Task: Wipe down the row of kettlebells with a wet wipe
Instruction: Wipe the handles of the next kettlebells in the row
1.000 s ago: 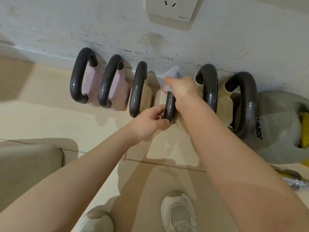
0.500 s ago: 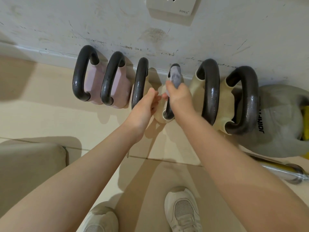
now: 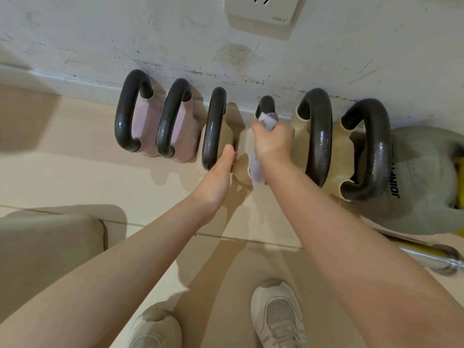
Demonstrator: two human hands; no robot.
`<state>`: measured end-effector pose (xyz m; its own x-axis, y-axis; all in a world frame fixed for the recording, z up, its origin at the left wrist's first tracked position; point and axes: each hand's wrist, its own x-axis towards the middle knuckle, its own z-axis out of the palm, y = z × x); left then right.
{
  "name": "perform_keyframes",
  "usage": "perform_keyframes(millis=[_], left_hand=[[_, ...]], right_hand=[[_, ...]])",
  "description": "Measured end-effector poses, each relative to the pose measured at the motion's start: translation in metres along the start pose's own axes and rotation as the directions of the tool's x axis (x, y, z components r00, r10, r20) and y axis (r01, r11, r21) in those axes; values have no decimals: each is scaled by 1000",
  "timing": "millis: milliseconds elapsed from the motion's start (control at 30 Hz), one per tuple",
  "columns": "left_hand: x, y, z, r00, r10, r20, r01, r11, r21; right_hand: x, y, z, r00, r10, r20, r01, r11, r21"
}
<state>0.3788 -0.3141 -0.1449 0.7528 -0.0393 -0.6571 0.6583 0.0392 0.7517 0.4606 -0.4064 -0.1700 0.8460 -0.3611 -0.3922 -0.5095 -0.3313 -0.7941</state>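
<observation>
While the right hand [image 3: 272, 140] is wrapped round the handle [image 3: 265, 104] of the fourth kettlebell [image 3: 242, 167], the wipe [image 3: 267, 119] is bunched between palm and iron, one tail hanging out below the wrist. This bell stands mid-row against the wall [image 3: 100, 33], its cream body mostly hidden by the hand. The left hand [image 3: 221, 172] steadies it from the side, thumb along the body; whether the fingers behind curl round anything I cannot tell.

To do this step well, I would keep the wipe closed fully round the bar and slide it along the whole arc, from the far horn down to the near one, turning the wrist so the underside is reached too. The left hand should brace the body, since a light bell may rock.

Two pink bells [image 3: 140, 126] and a cream one [image 3: 213, 129] sit to the left, two larger cream ones [image 3: 317, 136] and a grey bell [image 3: 426, 177] to the right. All rest on pale floor tiles [image 3: 62, 172]. A socket [image 3: 261, 13] is mounted on the scuffed wall above, a chrome bar [image 3: 426, 254] lies at the right, and white shoes [image 3: 276, 317] show below.
</observation>
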Motion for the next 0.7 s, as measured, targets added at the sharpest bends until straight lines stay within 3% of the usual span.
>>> perform_keyframes(millis=[100, 267, 367, 567, 633, 700], left_hand=[[1, 1, -2, 1000, -12, 17, 11, 1000, 20], [9, 4, 0, 999, -33, 22, 33, 999, -14], [7, 6, 6, 1000, -16, 2, 16, 1000, 11], [6, 19, 18, 998, 71, 0, -70, 997, 17], [9, 27, 23, 994, 111, -21, -111, 994, -8], [13, 33, 27, 990, 134, -38, -134, 991, 7]], right_hand=[[7, -9, 3, 999, 7, 42, -7, 1000, -12], [-40, 22, -4, 988, -156, 13, 156, 988, -11], [-64, 50, 0, 994, -104, 35, 104, 995, 5], [-65, 66, -3, 997, -66, -26, 61, 985, -161], [-62, 63, -9, 1000, 13, 25, -12, 998, -59], [-64, 56, -17, 980, 118, 163, -138, 983, 119]])
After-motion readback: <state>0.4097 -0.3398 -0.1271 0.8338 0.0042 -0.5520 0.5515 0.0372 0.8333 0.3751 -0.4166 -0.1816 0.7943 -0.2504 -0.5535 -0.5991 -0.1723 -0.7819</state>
